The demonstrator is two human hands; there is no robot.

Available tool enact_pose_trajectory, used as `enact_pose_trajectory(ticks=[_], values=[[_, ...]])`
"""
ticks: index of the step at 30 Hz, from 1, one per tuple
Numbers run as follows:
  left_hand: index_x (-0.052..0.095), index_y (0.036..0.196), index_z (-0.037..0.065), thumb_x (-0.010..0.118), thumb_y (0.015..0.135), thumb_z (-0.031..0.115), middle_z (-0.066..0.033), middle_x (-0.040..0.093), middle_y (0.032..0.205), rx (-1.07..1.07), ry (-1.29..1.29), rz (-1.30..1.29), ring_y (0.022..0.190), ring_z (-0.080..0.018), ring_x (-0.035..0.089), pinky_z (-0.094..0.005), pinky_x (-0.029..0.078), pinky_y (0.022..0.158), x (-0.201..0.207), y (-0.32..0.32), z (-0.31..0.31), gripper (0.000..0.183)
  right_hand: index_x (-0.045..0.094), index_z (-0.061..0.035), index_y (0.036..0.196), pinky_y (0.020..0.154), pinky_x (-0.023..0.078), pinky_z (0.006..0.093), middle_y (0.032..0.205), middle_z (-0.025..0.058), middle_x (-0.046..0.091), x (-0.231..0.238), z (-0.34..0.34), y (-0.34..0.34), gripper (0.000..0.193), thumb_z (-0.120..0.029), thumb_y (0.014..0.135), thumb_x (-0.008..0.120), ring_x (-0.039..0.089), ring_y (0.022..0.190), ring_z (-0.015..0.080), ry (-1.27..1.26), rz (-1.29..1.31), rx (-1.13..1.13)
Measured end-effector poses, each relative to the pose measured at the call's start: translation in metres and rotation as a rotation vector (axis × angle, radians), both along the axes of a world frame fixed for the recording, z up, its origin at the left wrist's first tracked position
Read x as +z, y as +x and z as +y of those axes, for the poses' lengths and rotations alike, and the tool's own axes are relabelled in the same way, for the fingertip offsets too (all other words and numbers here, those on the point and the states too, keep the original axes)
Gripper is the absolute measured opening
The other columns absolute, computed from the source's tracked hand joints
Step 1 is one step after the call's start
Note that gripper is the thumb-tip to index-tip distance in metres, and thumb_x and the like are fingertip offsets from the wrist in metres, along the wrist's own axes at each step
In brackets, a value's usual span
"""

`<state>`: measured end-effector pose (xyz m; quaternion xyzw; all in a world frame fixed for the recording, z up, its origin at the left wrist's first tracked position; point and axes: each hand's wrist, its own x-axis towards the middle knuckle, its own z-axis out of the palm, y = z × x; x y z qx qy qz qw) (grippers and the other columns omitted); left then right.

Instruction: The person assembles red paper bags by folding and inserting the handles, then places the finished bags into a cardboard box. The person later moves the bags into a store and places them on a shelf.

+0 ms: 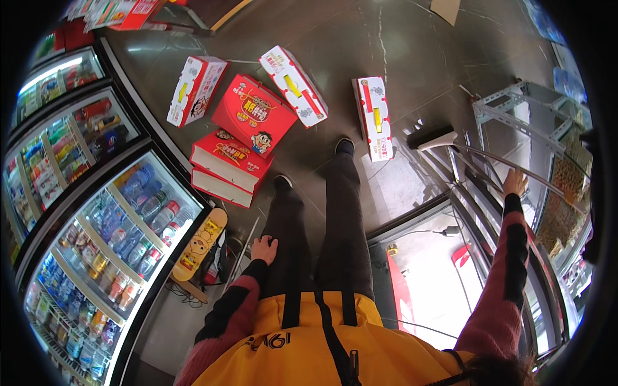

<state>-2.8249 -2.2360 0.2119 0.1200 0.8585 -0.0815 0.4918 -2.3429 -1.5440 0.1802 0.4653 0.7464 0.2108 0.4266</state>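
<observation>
My left hand (pixel 264 249) rests by my left thigh, with its fingers bent loosely and somewhat apart, holding nothing. Out to the right, my right arm reaches to a metal-framed glass door, where my right hand (pixel 515 183) meets the handle of a broom (pixel 438 139). Whether its fingers close round the handle or only touch the frame beside it is unclear. Ahead of my feet lie red gift boxes (pixel 253 110), with another red-topped box (pixel 225 163) nearer. White-and-red cartons with yellow handles stand around them: one carton (pixel 195 90) left, one (pixel 294 83) behind, one (pixel 376 119) right.
Lit glass-door drinks fridges (pixel 138 212) line the left side. A yellow skateboard (pixel 201 243) leans beside the nearest. A metal frame stand (pixel 524 116) stands at the far right. Below the door is a threshold (pixel 409 215), with bright ground outside it.
</observation>
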Motion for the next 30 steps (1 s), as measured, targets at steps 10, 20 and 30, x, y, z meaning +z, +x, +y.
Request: enact_pose_trajectory(ticks=[10, 20, 30], values=[[0.059, 0.116, 0.011, 0.064, 0.084, 0.036, -0.0203, 0.053, 0.113, 0.251, 0.19, 0.096, 0.102, -0.0416, 0.054, -0.0479, 0.045, 0.09, -0.019, 0.002, -0.124, 0.041, 0.07, -0.0093, 0.093, 0.072, 0.051, 0.0482, 0.084, 0.0227, 0.066, -0.073, -0.284, -0.161, 0.023, -0.027, 0.086, 0.056, 0.065, 0.084, 0.0416, -0.75, 0.72, -0.415], [0.062, 0.109, 0.003, 0.067, 0.085, 0.025, -0.0161, 0.057, 0.108, 0.657, 0.334, 0.167, 0.091, -0.0318, 0.062, -0.0396, 0.05, 0.081, -0.097, -0.078, -0.204, 0.032, 0.069, -0.0031, 0.092, 0.074, 0.048, 0.0472, 0.088, 0.0221, 0.067, -0.113, -0.429, -0.408, 0.03, -0.029, 0.09, 0.055, 0.063, 0.086, 0.0417, -1.04, 0.833, -0.17], [0.05, 0.124, -0.009, 0.073, 0.082, 0.039, -0.0236, 0.058, 0.109, 0.936, 0.338, 0.357, 0.098, -0.0297, 0.059, -0.0376, 0.05, 0.081, -0.255, -0.165, -0.12, 0.067, 0.065, 0.0003, 0.095, 0.068, 0.052, 0.0302, 0.079, 0.0094, 0.068, -0.225, -0.361, -0.595, 0.017, -0.015, 0.091, 0.061, 0.065, 0.07, 0.0186, -0.83, 1.17, -0.149]])
